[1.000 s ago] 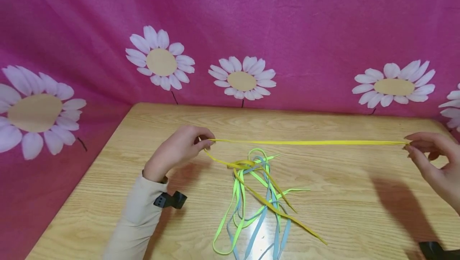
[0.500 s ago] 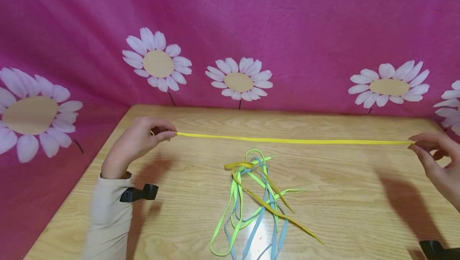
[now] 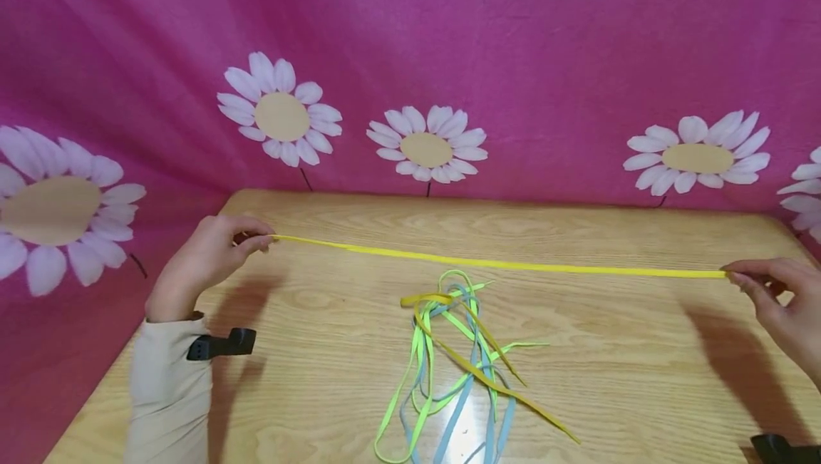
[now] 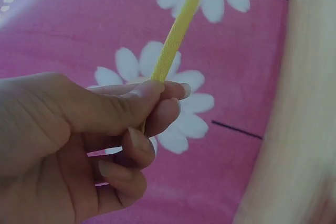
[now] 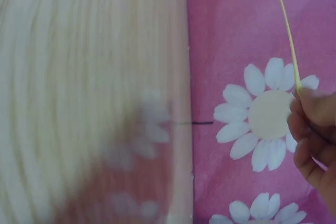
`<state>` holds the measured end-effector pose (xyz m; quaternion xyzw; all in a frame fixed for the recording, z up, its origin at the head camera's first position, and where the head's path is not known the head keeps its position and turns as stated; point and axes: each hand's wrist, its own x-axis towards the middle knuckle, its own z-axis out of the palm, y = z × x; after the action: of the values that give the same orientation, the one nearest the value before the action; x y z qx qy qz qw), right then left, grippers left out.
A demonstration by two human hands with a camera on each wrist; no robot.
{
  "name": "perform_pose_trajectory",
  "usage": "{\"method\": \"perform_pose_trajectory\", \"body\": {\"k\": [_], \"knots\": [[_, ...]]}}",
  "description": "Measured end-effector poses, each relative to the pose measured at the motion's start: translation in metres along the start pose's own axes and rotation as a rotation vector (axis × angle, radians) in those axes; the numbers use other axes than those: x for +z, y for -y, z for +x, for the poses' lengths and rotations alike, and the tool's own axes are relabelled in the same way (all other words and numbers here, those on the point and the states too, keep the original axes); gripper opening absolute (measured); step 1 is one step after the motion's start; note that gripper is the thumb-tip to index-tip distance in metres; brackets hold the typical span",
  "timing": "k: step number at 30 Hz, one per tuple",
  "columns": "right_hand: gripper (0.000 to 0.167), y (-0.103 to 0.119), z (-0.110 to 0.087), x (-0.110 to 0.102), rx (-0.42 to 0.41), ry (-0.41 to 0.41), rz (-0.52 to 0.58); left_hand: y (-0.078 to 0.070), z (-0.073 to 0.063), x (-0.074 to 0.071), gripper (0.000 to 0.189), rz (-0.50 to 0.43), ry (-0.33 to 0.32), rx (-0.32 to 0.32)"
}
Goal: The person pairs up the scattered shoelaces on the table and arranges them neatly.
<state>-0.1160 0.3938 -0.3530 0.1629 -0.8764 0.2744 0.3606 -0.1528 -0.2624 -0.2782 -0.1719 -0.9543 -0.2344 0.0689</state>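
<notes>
A flat yellow shoelace (image 3: 487, 263) stretches across the head view above the table, nearly straight and a little lower at its right end. My left hand (image 3: 208, 254) pinches one end between thumb and index finger; the left wrist view shows the lace (image 4: 176, 45) coming up out of that pinch. At the other end, my right hand (image 3: 782, 296) pinches the lace with thumb and fingertips. Below the lace, on the table, lies a loose tangle of shoelaces: neon green (image 3: 385, 421), grey-blue (image 3: 457, 414) and darker yellow (image 3: 532, 407).
The wooden table (image 3: 321, 393) runs back to a pink cloth (image 3: 551, 36) printed with large white daisies. A black wrist camera (image 3: 221, 344) sits on my left sleeve (image 3: 169, 393). Another wrist camera (image 3: 779, 447) shows at the lower right.
My left hand has moved left, sliding along the yellow lace and drawing it clear of the tangle. My right hand has stayed near the right edge, now slightly lower. The tangle lies almost unchanged.
</notes>
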Motion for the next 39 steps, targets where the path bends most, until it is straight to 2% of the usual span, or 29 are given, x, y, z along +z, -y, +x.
{"method": "perform_pose_trajectory", "body": {"k": [3,5,6,9,12,13,16,25,29,34,39], "knots": [[0.049,-0.006,-0.005,-0.002,-0.062,0.122,-0.178,0.006,0.002,0.006,0.004,0.004,0.018,0.012],[0.044,-0.01,-0.007,-0.004,-0.119,0.203,-0.296,0.01,0.003,0.01,0.004,0.003,0.033,0.01],[0.05,-0.014,-0.008,-0.004,-0.136,0.229,-0.351,0.011,0.004,0.012,0.004,0.005,0.044,0.004],[0.017,-0.02,-0.007,-0.008,-0.157,0.299,-0.401,0.014,0.011,0.017,0.002,0.026,0.065,0.008],[0.014,-0.024,-0.004,-0.009,-0.157,0.33,-0.414,0.015,0.017,0.022,0.003,0.054,0.077,0.018],[0.022,-0.024,-0.002,-0.01,-0.157,0.339,-0.4,0.015,0.019,0.023,0.004,0.059,0.075,0.021],[0.014,-0.027,-0.003,-0.009,-0.152,0.317,-0.392,0.015,0.021,0.028,0.005,0.072,0.068,0.026],[0.012,-0.039,-0.004,-0.007,-0.116,0.277,-0.36,0.02,0.023,0.036,0.008,0.046,0.043,0.009],[0.012,-0.043,-0.001,-0.006,-0.126,0.32,-0.369,0.023,0.029,0.039,0.006,0.076,0.034,-0.009],[0.025,-0.049,0.01,0.0,-0.133,0.393,-0.359,0.026,0.042,0.041,0.006,0.095,0.0,-0.021],[0.027,-0.053,0.025,0.007,-0.144,0.415,-0.343,0.027,0.057,0.042,0.005,0.104,-0.019,-0.047]]}}
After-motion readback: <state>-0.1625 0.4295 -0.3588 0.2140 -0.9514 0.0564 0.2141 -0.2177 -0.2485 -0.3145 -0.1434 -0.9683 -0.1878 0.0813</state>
